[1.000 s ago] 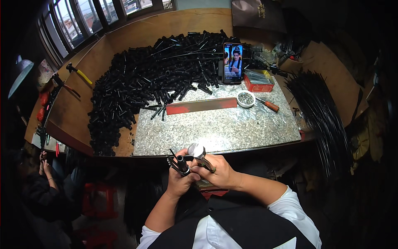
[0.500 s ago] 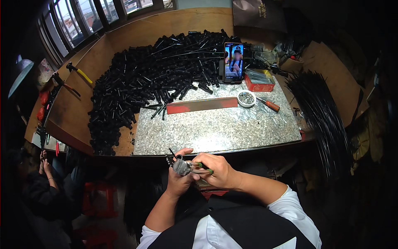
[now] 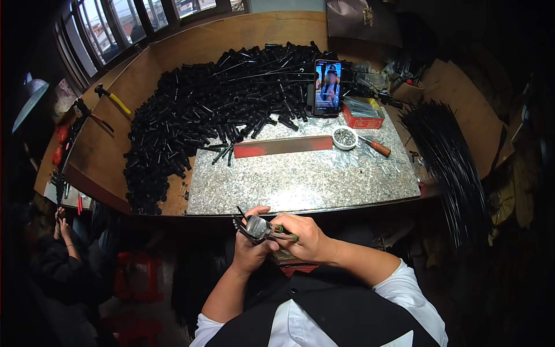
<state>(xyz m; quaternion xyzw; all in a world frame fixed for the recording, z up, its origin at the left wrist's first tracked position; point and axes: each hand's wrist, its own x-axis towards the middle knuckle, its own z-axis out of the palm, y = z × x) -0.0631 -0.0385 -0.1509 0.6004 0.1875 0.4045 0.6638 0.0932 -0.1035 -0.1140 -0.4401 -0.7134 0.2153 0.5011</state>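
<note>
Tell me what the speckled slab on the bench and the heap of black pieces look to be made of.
Slab: likely polished granite or stone-look sheet; grey speckle, glossy glare.
Black pieces: probably moulded plastic; uniform black, dull sheen, though coated metal is possible.

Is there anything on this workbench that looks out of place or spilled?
Mostly the heap of black plastic parts: it spreads past the grey stone slab over the wooden bench to its front left edge. The orange-handled screwdriver lies askew beside the small white bowl.

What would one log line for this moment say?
left hand: grips small black part | right hand: holds pliers on part | location: in front of stone slab | nearby: pile of black parts
</note>
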